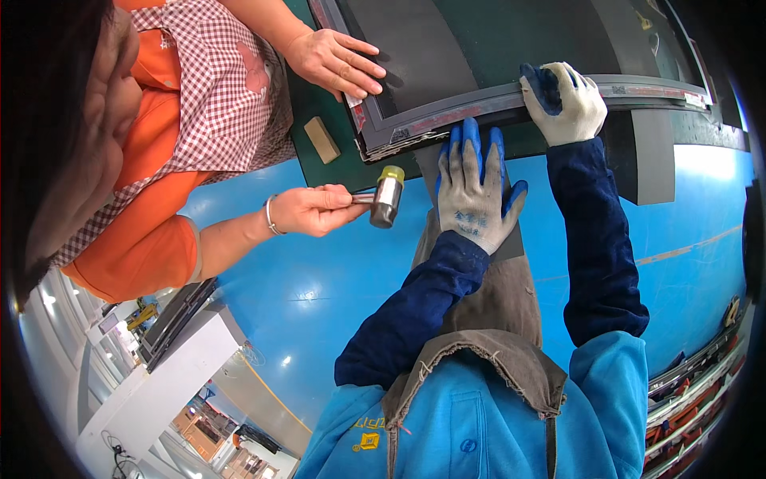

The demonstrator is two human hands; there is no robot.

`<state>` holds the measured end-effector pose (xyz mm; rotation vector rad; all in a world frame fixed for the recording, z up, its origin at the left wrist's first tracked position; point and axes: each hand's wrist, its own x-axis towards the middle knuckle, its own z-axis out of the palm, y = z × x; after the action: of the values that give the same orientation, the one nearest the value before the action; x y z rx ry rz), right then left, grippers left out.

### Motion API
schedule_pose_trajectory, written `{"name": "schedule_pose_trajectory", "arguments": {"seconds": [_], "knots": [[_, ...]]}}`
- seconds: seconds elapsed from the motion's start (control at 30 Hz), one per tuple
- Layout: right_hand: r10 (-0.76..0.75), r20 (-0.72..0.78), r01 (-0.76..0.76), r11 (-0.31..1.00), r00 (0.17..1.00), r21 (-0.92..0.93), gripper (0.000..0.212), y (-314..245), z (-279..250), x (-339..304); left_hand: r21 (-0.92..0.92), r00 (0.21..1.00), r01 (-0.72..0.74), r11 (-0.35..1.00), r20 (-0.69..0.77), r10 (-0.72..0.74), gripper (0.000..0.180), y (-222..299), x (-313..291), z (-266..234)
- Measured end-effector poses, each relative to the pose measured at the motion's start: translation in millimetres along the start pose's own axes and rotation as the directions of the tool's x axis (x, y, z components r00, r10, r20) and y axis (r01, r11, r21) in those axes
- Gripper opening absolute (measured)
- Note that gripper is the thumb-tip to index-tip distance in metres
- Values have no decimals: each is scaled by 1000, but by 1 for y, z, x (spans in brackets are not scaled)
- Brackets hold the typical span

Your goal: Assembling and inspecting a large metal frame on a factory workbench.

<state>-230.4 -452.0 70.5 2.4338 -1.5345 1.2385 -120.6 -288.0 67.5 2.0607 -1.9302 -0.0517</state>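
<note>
My left hand (472, 191), in a white glove with blue fingertips, lies flat with fingers spread against the near edge of a green work table (319, 100), just below a large dark panel with a grey frame (479, 102). My right hand (565, 100), gloved the same way, grips the frame's near edge, fingers curled over it. A co-worker on the left presses one bare hand (335, 60) on the panel's corner and holds a small mallet (388, 195) with a yellow cap in the other hand (315, 209), beside my left hand.
A small tan block (322, 139) lies on the green table near the panel's corner. A grey apron (499, 311) hangs down my front. The blue floor (303, 295) lies below, with a white bench (171, 363) at lower left and racks (694, 387) at lower right.
</note>
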Motion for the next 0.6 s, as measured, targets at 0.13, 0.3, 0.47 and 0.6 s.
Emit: {"name": "schedule_pose_trajectory", "arguments": {"seconds": [0.13,0.3,0.47,0.6], "knots": [[-2,-9,2,1000,1000,9,27,-3,0,1,-1,1000,3,1000,14,-3,83,-1,-1,0],[-13,21,13,1000,1000,-18,29,-8,-5,5,0,1000,-14,1000,6,14,85,-3,0,0],[-47,32,49,996,998,-71,30,-9,-7,6,-3,1000,-20,1000,5,20,86,-4,0,-1],[-59,25,61,995,998,-78,30,-10,-8,6,3,1000,-8,1000,15,8,86,-4,-3,-1]]}}
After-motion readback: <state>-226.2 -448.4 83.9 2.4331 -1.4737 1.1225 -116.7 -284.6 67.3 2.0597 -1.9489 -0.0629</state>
